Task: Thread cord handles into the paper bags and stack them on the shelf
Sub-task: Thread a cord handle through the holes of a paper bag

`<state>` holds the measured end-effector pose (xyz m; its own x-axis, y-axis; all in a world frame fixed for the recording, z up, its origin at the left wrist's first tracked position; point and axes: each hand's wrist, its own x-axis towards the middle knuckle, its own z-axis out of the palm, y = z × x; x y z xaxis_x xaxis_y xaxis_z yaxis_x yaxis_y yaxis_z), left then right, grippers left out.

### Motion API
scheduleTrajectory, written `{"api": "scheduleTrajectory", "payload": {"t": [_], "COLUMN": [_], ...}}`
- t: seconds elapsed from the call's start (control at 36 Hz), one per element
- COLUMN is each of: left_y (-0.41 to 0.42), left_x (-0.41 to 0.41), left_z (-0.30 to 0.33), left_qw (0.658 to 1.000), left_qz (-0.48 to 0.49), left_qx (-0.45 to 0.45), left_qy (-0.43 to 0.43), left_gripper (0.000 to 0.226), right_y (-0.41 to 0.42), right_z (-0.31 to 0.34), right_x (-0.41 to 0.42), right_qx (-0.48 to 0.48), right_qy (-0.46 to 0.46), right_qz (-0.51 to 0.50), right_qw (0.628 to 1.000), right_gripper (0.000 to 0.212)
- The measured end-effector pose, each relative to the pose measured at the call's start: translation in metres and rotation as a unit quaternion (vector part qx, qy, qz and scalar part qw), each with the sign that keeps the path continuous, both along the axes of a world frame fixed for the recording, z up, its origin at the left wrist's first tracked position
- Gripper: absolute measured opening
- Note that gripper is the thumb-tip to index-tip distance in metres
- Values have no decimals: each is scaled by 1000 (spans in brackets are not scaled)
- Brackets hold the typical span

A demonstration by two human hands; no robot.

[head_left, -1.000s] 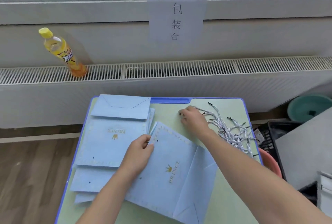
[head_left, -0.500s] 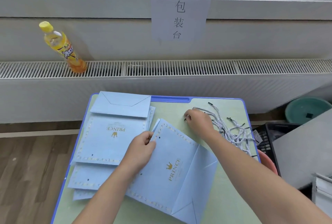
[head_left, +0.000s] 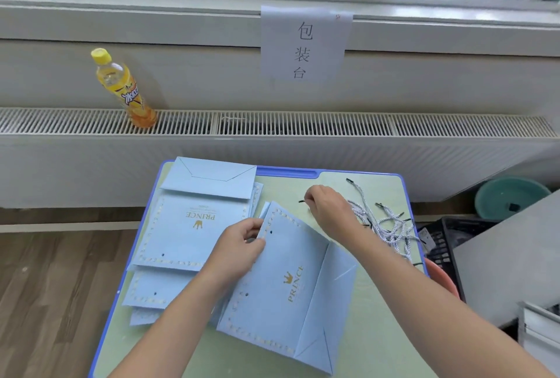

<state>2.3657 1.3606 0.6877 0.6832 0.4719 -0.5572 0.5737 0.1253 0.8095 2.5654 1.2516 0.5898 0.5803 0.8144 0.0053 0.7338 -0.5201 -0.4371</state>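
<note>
A flat light-blue paper bag (head_left: 291, 280) with a gold crown lies tilted on the green table (head_left: 375, 341). My left hand (head_left: 239, 244) pinches its top edge beside a punched hole. My right hand (head_left: 327, 204) pinches the black tip of a cord (head_left: 301, 201) just above the bag's top corner. A loose pile of grey-white cord handles (head_left: 385, 223) lies to the right of that hand. On the left side of the table sits a stack of folded blue bags (head_left: 197, 226).
An orange drink bottle (head_left: 124, 89) stands on the radiator grille (head_left: 303, 126) behind the table. A paper sign (head_left: 303, 44) hangs from the sill. A black crate (head_left: 445, 244), a teal basin (head_left: 509, 195) and a grey surface (head_left: 515, 256) are at right.
My right hand has drawn a cord end out of the pile toward the bag's top corner. My left hand shifted up along the bag's top edge. The view tilted up slightly.
</note>
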Motion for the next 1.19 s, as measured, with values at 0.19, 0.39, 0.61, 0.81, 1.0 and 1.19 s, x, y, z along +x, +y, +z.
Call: {"api": "scheduleTrajectory", "payload": {"t": [0.19,0.39,0.61,0.81,1.0,1.19], "left_y": [-6,-12,-17,-21,-28,-29], "left_x": [-9,-15,-18,-16,-9,-1], "left_z": [23,34,38,44,45,40], "left_qw": [999,998,997,998,996,991], "left_qz": [-16,-16,-16,-13,-26,-56], "left_qx": [20,29,37,10,15,83], "left_qy": [-26,-55,-62,-61,-79,-84], "left_gripper": [33,37,38,47,49,44], "right_y": [-23,-23,-16,-17,-15,-18], "right_z": [57,81,93,97,101,115], "right_x": [-56,-106,-116,-118,-119,-117], "right_qx": [128,143,117,99,100,91], "right_qy": [43,78,71,63,-5,108], "right_qz": [-30,-62,-110,-119,-132,-147], "right_qw": [990,985,984,986,986,979], "right_gripper": [8,7,9,10,9,15]}}
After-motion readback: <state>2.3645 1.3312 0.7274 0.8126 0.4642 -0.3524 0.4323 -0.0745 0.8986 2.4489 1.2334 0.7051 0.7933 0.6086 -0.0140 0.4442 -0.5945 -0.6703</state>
